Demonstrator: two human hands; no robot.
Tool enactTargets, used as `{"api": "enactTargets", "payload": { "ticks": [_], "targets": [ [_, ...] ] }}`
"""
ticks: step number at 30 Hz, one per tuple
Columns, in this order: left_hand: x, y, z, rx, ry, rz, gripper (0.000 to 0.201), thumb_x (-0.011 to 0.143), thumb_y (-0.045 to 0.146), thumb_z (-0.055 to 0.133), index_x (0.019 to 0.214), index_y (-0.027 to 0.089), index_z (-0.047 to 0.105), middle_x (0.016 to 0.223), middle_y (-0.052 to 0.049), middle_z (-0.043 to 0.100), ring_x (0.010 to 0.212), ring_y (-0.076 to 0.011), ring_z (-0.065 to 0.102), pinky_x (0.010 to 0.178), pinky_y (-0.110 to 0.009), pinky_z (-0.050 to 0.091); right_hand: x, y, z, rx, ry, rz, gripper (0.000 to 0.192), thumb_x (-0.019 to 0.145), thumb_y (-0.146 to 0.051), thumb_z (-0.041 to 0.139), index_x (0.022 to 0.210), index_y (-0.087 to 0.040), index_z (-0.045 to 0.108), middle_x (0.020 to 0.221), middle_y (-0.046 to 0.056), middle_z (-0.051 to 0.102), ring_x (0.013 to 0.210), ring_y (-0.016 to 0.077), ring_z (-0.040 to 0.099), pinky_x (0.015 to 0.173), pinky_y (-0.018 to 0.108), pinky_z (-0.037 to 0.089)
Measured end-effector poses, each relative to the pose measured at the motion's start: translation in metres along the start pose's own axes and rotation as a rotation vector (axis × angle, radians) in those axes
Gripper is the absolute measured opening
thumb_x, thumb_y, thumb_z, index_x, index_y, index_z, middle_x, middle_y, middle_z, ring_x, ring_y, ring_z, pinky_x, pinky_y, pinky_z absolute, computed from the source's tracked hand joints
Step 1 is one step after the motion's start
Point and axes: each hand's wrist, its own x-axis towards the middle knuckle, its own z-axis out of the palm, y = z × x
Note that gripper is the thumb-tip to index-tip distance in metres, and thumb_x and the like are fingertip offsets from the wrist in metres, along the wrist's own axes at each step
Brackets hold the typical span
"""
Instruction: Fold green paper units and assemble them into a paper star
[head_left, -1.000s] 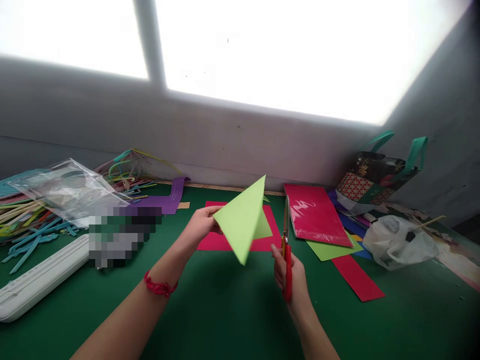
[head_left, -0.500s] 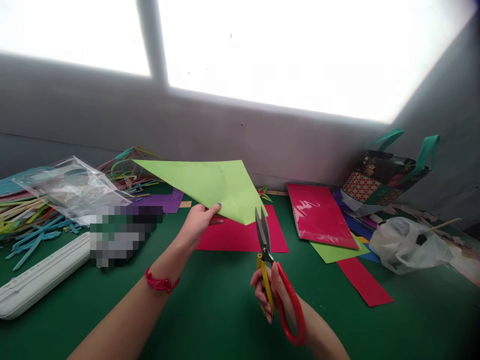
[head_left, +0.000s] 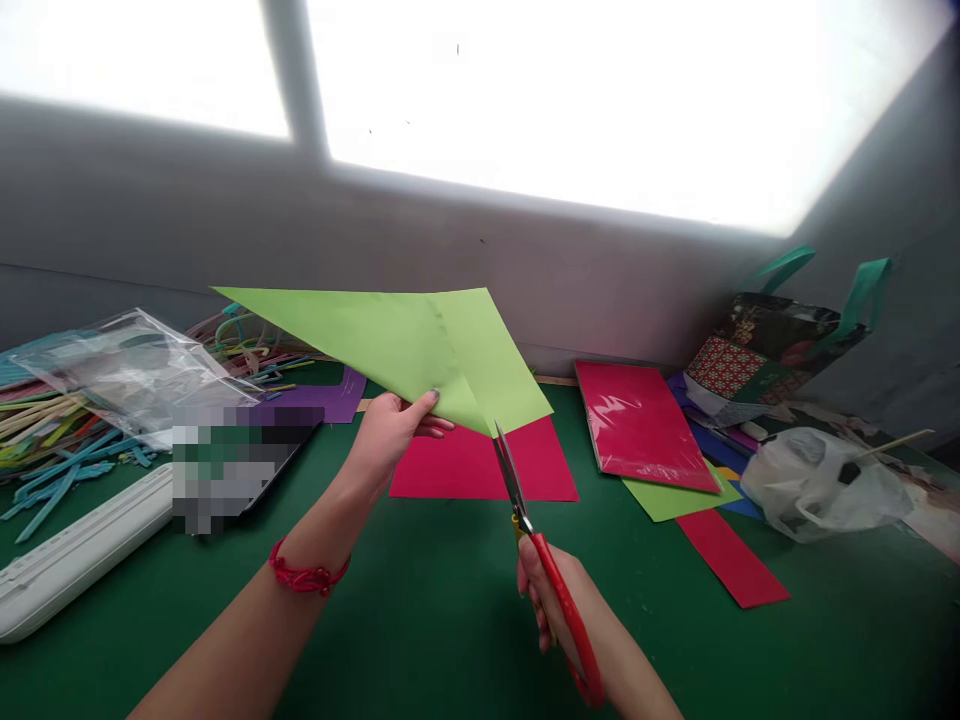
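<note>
The left hand (head_left: 390, 432) holds a folded light-green paper (head_left: 405, 345) in a pinching grip at its lower edge, raised above the green surface (head_left: 420, 620). Just right of the paper's lower corner, the right hand (head_left: 559, 595) has its grip closed around the red handles of the scissors (head_left: 525, 520), whose blade tips touch the paper's edge. Beneath the paper lies a red sheet (head_left: 480, 470); well right of it, a wrapped red pack (head_left: 637, 425).
</note>
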Motion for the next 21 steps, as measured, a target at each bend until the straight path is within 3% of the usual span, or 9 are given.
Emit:
{"api": "enactTargets", "payload": {
  "ticks": [7, 21],
  "targets": [
    [-0.0026, -0.0034, 0.0020, 0.019, -0.103, -0.043, 0.034, 0.077, 0.034, 0.058, 0.094, 0.006, 0.061, 0.080, -0.013, 0.069, 0.068, -0.0199, 0.066, 0.064, -0.028, 0.055, -0.0022, -0.0035, 0.0010, 0.025, -0.013, 0.023, 0.056, 0.073, -0.071, 0.032, 0.071, -0.017, 0.048, 0.058, -0.004, 0.040, 0.042, 0.0053, 0.038, 0.036, 0.018, 0.039],
    [-0.0027, -0.0021, 0.0043, 0.043, -0.102, -0.037, 0.032, 0.078, 0.034, 0.057, 0.095, 0.006, 0.062, 0.078, -0.012, 0.070, 0.068, -0.0190, 0.066, 0.063, -0.028, 0.056, -0.0021, -0.0031, 0.0023, 0.042, -0.008, 0.036, 0.056, 0.072, -0.071, 0.035, 0.070, -0.017, 0.048, 0.057, -0.004, 0.041, 0.041, 0.0055, 0.039, 0.037, 0.019, 0.041]
  ]
}}
